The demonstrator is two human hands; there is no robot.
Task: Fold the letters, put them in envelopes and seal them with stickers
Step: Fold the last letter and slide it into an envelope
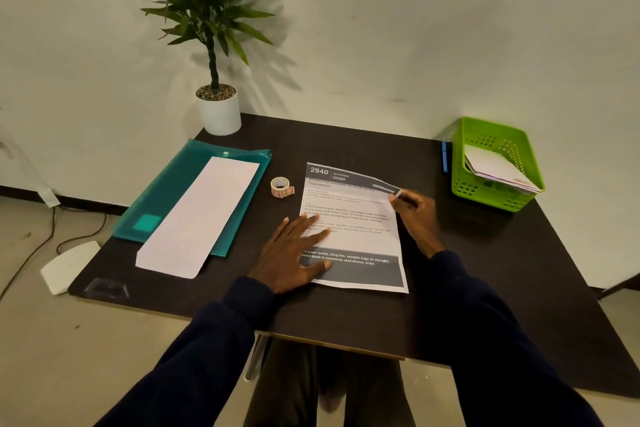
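The dark surface [485, 270] carries the letter [356, 243], headed "2940 KITCHEN", at its centre. The left hand [291, 253] presses flat on the letter's 8 o'clock side, fingers straight, grip slack. The right hand [415, 213] pinches the lifted 1 o'clock corner. A sticker roll [281, 186] sits at the letter's 10 o'clock.

Letter [349, 218] header reads "2940 | KITCHEN"; title "Kitchen Consumables Restocking and Organization".

sticker roll [281, 187] left of letter [349, 229]; basket [495, 163] right
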